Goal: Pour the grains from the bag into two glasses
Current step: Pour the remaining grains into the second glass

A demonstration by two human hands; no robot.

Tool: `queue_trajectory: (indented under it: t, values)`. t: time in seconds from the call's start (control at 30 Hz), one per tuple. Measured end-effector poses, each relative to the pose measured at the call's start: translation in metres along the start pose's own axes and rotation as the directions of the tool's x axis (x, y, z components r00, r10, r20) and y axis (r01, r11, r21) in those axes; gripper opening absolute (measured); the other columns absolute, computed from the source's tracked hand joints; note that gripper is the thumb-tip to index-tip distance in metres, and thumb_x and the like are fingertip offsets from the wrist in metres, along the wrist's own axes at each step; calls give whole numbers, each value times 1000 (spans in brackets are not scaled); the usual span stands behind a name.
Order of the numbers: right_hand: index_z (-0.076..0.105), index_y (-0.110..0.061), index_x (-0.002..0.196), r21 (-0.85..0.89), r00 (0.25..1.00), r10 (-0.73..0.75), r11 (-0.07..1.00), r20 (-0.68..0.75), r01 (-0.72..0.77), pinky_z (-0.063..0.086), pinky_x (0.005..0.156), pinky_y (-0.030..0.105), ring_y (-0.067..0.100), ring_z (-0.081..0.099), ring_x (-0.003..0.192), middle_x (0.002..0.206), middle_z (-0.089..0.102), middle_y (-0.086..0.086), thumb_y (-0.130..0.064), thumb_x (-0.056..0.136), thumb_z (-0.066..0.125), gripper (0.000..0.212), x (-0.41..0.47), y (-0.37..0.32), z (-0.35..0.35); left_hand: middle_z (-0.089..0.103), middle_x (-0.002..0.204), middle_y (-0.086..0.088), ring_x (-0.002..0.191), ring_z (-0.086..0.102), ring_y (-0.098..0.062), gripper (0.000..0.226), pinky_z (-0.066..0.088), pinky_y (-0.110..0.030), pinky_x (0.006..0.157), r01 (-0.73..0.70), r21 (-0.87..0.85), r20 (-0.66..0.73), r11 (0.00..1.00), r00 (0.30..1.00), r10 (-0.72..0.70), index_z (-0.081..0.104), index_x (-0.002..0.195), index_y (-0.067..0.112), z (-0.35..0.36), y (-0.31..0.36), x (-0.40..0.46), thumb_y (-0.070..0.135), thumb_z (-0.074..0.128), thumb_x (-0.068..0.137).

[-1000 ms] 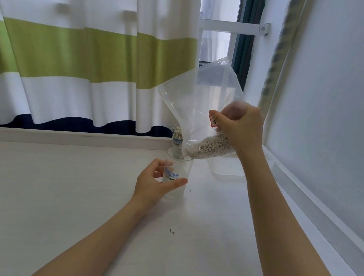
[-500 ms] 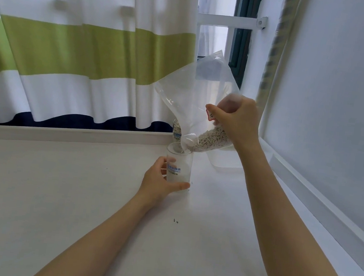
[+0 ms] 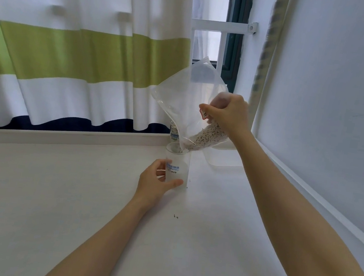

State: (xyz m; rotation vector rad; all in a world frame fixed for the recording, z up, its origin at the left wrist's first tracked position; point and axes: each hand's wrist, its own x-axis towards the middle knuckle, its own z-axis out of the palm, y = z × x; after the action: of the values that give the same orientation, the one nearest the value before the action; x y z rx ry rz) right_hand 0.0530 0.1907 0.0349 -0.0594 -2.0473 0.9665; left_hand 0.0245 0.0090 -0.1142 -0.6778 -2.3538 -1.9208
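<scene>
Our left hand (image 3: 155, 180) curled its fingers (image 3: 174, 182) round the near glass (image 3: 176, 166), which stood on the bench (image 3: 52, 202). Above that glass our right hand (image 3: 228, 115) gripped the clear bag (image 3: 182, 96), tilted so the grains (image 3: 206, 137) lay heaped at its low corner, right at the glass's rim. A second glass (image 3: 174, 130), already holding grains, stood behind the near one. We judged the soft bag mouth might slip past the rim and scatter grains; a few specks (image 3: 175, 216) lay in front of the glass. Its blue print was blurred; only "DVD" read. The bag's red label (image 3: 203, 114) was illegible.
</scene>
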Motion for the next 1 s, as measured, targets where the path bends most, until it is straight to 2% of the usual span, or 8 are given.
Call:
queue_trajectory:
  t: [0.07,0.17,0.27,0.53,0.63,0.8,1.0]
  values:
    - [67,-9,68,-15,1000,4,1000,8,-4,41,57,3,-1,59,51,61,64,-3,-25,75,78,20,2,0,0,63,106,4,89,59,1,56,47,-3,67,-3,1,0,1000,1000,3,58,118,15,0,0,0,9,82,69]
    - [64,-13,64,31,999,2,999,41,-4,48,55,8,4,63,45,62,69,4,-24,76,78,21,2,2,1,62,109,3,90,59,-1,57,46,-2,66,1,1,1,1000,1000,-1,57,121,15,0,-1,1,10,82,70]
    - [64,-9,66,64,999,14,998,52,-17,46,51,7,1,62,42,58,66,1,-21,76,77,21,0,4,-1,62,110,2,93,60,-8,58,48,-5,67,4,-4,-4,1000,1000,-4,56,123,16,-1,-1,1,10,81,70]
    - [64,-4,68,157,991,35,986,126,-54,54,53,22,14,64,46,65,69,13,-16,72,80,21,8,7,-3,64,109,1,93,61,-11,59,50,-8,68,20,-38,-4,999,1000,-20,58,122,16,-3,-2,4,7,81,69]
    - [63,-6,65,170,988,32,984,150,-57,53,52,23,16,64,46,64,68,14,-14,71,81,21,12,7,-4,65,108,1,93,62,-11,58,50,-11,71,23,-53,-2,998,1000,-24,59,121,16,-3,-3,5,6,82,68]
    - [65,1,70,174,987,32,983,155,-59,53,51,22,15,64,46,66,69,14,-13,71,81,21,13,7,-4,65,106,3,90,62,-5,57,49,-10,71,22,-61,1,998,1000,-22,59,119,18,-3,-4,6,7,82,68]
    - [65,-9,66,145,984,12,989,178,-39,52,55,21,14,66,49,64,69,10,-16,71,81,18,15,3,-4,66,107,1,95,64,-13,58,49,-15,75,26,-71,-12,997,1000,-27,60,117,18,-3,-4,6,6,83,65]
